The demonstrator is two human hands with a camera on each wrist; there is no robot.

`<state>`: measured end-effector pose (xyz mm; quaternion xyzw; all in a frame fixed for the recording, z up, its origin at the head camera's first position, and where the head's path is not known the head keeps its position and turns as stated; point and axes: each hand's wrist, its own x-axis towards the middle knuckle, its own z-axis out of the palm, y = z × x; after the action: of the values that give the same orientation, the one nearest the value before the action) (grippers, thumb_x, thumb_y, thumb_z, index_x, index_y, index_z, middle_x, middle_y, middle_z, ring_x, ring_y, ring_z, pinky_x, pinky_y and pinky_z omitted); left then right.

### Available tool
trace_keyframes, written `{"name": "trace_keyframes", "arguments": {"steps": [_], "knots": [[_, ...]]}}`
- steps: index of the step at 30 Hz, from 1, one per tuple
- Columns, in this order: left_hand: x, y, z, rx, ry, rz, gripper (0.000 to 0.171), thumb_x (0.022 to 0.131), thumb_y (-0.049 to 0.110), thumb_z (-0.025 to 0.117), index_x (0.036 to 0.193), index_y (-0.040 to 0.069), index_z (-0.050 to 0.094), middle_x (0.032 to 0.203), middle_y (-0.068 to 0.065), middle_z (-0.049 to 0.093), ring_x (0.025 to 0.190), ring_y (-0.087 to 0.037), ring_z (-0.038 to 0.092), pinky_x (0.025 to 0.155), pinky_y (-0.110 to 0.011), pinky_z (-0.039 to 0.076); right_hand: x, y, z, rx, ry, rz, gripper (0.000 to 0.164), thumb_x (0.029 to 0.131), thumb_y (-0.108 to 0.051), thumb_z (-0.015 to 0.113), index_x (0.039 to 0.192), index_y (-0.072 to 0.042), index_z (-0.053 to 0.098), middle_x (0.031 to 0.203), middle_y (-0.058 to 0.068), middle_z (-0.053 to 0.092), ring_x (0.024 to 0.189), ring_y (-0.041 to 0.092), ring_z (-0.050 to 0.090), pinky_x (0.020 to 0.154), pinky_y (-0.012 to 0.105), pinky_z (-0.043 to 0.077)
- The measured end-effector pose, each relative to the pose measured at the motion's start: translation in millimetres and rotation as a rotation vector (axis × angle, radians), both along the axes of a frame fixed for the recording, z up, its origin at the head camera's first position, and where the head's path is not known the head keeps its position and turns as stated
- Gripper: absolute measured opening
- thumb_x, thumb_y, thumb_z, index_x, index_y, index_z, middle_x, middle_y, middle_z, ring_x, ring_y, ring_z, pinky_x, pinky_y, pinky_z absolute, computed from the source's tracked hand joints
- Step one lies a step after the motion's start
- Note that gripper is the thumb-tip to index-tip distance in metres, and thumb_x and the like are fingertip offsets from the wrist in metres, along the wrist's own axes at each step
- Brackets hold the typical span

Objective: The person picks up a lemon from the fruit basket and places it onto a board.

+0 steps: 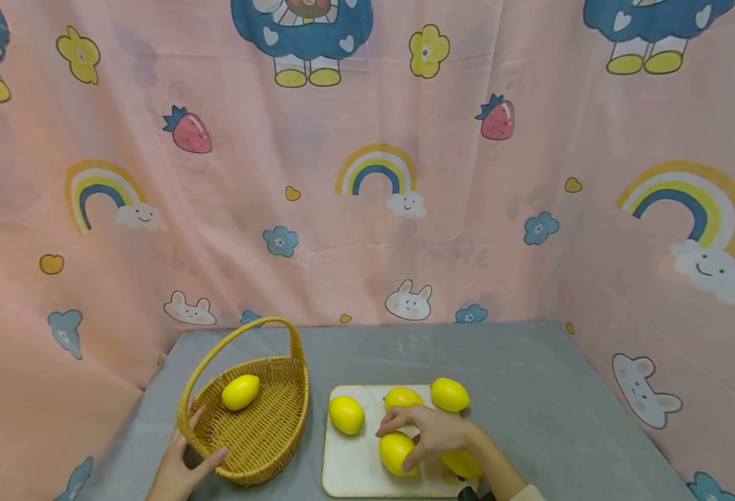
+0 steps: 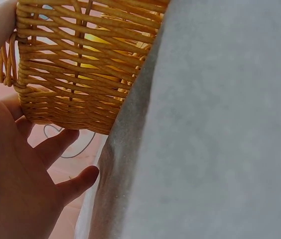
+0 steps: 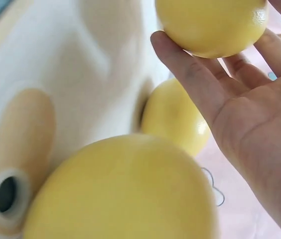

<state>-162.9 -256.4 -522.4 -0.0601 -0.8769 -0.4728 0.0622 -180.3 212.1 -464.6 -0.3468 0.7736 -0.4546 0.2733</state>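
Observation:
In the head view, a yellow wicker basket point(image 1: 261, 417) with a tall arched handle stands on the left, one lemon point(image 1: 240, 392) inside it. My left hand point(image 1: 182, 463) holds the basket's near left side, thumb at the front and fingers at the left. The left wrist view shows those fingers point(image 2: 56, 144) against the woven wall. Over a white tray point(image 1: 354, 463), my right hand point(image 1: 432, 431) grips a lemon point(image 1: 396, 454) between thumb and fingers. Whether that lemon still touches the tray, I cannot tell.
Around the right hand lie more lemons: one at the tray's left point(image 1: 346, 415), one behind the fingers point(image 1: 403, 397), one at the back right corner point(image 1: 450, 394), and one partly under the wrist point(image 1: 461, 464). A patterned pink curtain point(image 1: 354, 264) borders the grey table point(image 1: 530, 417).

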Motion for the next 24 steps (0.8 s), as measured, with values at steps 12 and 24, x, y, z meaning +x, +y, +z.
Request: {"name": "trace_keyframes", "arguments": {"steps": [12, 24], "knots": [[-0.4, -0.5, 0.4, -0.003, -0.019, 0.003, 0.091, 0.089, 0.029, 0.076, 0.158, 0.005, 0.022, 0.165, -0.019, -0.006, 0.144, -0.056, 0.003, 0.103, -0.079, 0.015, 8.6, 8.9, -11.0, -0.045, -0.05, -0.057, 0.049, 0.084, -0.005, 0.078, 0.131, -0.003, 0.064, 0.135, 0.007, 0.053, 0.13, 0.02, 0.042, 0.092, 0.035, 0.051], [-0.5, 0.0, 1.0, 0.002, -0.009, -0.004, 0.089, 0.09, 0.027, 0.075, 0.158, 0.004, 0.024, 0.165, -0.02, -0.005, 0.144, -0.057, 0.004, 0.101, -0.08, 0.016, 8.3, 8.4, -14.0, -0.062, -0.06, -0.025, 0.048, 0.084, -0.005, 0.078, 0.13, 0.0, 0.064, 0.132, 0.008, 0.054, 0.126, 0.019, 0.044, 0.087, 0.03, 0.052]]}}
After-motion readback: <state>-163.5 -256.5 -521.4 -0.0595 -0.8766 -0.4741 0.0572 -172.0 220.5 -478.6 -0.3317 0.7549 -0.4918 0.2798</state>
